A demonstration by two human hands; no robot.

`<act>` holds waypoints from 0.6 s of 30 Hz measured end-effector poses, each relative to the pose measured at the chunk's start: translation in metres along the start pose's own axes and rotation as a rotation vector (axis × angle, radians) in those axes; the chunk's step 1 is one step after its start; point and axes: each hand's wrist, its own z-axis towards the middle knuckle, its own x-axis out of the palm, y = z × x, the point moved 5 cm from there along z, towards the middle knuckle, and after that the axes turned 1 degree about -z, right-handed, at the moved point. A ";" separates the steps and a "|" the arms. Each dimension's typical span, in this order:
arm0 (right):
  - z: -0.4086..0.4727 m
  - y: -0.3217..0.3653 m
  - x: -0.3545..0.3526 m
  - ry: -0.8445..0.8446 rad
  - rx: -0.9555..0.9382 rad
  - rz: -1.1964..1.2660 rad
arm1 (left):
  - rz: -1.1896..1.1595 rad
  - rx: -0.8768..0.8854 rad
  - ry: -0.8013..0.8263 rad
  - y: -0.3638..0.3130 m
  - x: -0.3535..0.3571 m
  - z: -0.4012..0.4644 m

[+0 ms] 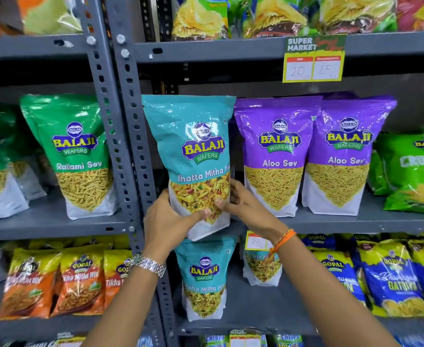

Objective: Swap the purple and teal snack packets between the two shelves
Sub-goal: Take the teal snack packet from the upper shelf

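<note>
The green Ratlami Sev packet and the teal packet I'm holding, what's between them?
In the head view, the grey perforated shelf uprights stand between the green Ratlami Sev packet and the held teal packet; no other packet sits there.

grey shelf [331,222] under purple packets [278,156]

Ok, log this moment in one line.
both hands grip teal packet | at middle shelf | beside purple packets | second teal packet below
</note>
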 end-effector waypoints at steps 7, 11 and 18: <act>-0.018 0.021 0.001 0.070 -0.022 0.108 | -0.205 -0.068 0.145 0.008 -0.024 -0.025; -0.047 0.028 0.000 0.083 -0.023 0.121 | -0.319 -0.081 0.245 0.003 -0.025 -0.051; -0.129 -0.020 -0.026 0.020 0.067 0.064 | -0.350 -0.136 0.406 0.027 0.027 -0.109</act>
